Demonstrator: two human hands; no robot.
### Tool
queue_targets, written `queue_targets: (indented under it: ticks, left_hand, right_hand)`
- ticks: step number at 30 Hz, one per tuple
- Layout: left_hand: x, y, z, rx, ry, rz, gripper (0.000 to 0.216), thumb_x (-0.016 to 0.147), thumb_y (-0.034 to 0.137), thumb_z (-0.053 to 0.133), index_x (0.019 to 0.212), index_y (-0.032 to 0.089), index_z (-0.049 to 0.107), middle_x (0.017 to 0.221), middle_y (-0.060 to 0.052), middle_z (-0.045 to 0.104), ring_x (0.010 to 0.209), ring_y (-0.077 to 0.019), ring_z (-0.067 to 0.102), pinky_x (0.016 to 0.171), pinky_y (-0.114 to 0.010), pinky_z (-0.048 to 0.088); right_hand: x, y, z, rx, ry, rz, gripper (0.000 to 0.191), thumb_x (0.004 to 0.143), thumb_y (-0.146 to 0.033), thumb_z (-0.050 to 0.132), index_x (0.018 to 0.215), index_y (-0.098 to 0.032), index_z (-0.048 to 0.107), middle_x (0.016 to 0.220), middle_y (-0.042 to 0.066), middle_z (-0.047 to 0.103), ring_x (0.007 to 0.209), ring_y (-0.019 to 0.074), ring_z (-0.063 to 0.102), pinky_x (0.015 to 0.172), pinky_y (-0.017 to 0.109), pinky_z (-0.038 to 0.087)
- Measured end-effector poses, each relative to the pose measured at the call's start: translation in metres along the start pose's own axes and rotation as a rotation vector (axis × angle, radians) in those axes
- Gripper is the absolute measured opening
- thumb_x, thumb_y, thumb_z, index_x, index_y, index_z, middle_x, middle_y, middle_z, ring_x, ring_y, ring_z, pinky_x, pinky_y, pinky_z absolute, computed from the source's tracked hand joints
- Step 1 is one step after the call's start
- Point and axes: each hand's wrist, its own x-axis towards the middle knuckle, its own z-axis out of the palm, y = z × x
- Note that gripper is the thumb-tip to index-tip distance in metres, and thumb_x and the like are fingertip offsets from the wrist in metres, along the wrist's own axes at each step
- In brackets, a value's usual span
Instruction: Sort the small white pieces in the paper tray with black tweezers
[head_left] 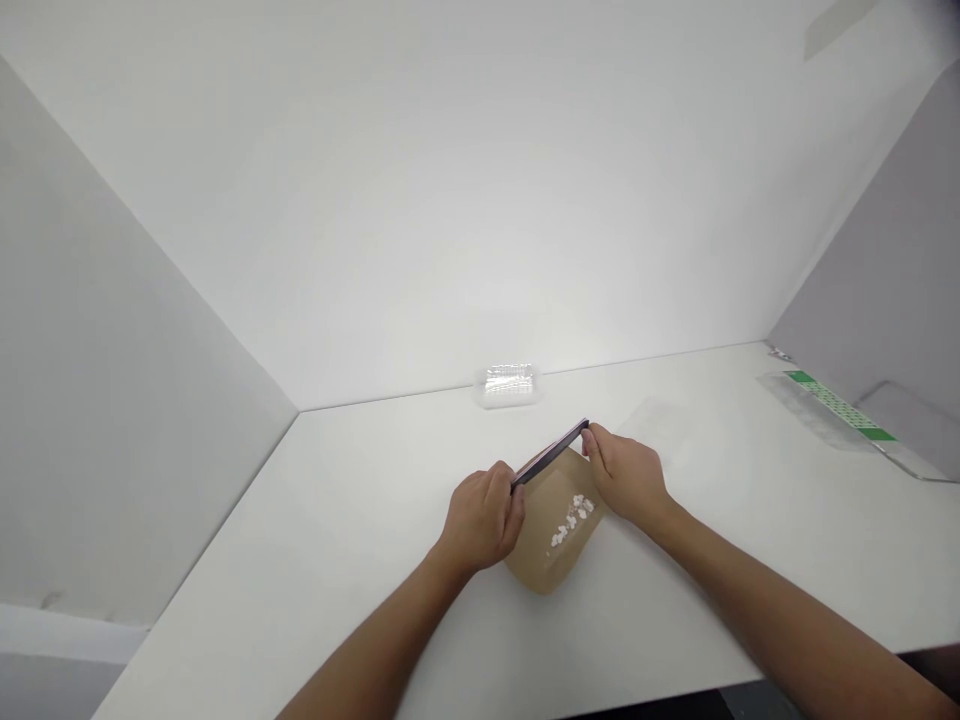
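A tan pouch (541, 540) with a straight dark edge strip (551, 455) along its top hangs between my hands, tilted up toward the right. Small white flower-like shapes (574, 518) show on its front; whether they are printed or loose, I cannot tell. My left hand (482, 518) is closed round the lower left end of the strip. At the upper right end, my right hand (624, 472) pinches the corner between thumb and fingers. The pouch's far side is hidden from view.
Against the back wall stands a small clear container (508, 386) with a shiny surface. To the right lies transparent packaging (817, 415) with a green patterned band. A small crumpled scrap (780, 353) lies in the back right corner. Walls enclose the white table (337, 520) at back and sides.
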Motion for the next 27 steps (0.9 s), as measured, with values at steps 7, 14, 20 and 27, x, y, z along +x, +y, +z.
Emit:
queue_targets:
  ticks: [7, 14, 20, 27]
  left_hand:
    - [0.0, 0.003, 0.002, -0.025, -0.016, 0.009, 0.008, 0.101, 0.022, 0.038, 0.095, 0.024, 0.042, 0.078, -0.001, 0.059, 0.061, -0.0161, 0.052, 0.058, -0.03, 0.036]
    - [0.003, 0.009, 0.003, -0.03, -0.04, 0.035, 0.011, 0.101, 0.02, 0.038, 0.09, 0.024, 0.041, 0.078, -0.001, 0.059, 0.06, -0.0165, 0.052, 0.057, -0.031, 0.036]
    - [0.005, 0.015, 0.002, -0.037, -0.079, 0.063, 0.011, 0.098, 0.017, 0.038, 0.09, 0.023, 0.042, 0.08, -0.002, 0.06, 0.059, -0.0166, 0.051, 0.057, -0.031, 0.037]
    - [0.005, 0.011, -0.003, -0.019, -0.081, 0.03, 0.009, 0.101, 0.018, 0.036, 0.098, 0.023, 0.043, 0.085, -0.002, 0.062, 0.062, -0.0177, 0.054, 0.059, -0.031, 0.039]
  right_hand:
    - [-0.013, -0.02, 0.003, -0.025, -0.008, -0.165, 0.041, 0.109, -0.037, 0.027, 0.084, -0.022, 0.056, 0.064, 0.001, 0.065, 0.053, 0.0147, 0.051, 0.056, 0.03, 0.017]
    - [-0.033, -0.043, 0.006, 0.002, 0.09, -0.381, 0.037, 0.106, -0.029, 0.035, 0.078, -0.02, 0.058, 0.065, 0.002, 0.065, 0.055, 0.0143, 0.049, 0.059, 0.032, 0.022]
    - [-0.044, -0.052, 0.007, 0.036, 0.195, -0.519, 0.027, 0.099, -0.02, 0.046, 0.077, -0.021, 0.062, 0.063, 0.002, 0.066, 0.058, 0.0147, 0.051, 0.064, 0.032, 0.025]
    - [-0.028, -0.036, 0.001, 0.017, 0.228, -0.384, 0.034, 0.104, -0.028, 0.043, 0.076, -0.019, 0.06, 0.061, -0.001, 0.063, 0.05, 0.0111, 0.044, 0.057, 0.03, 0.017]
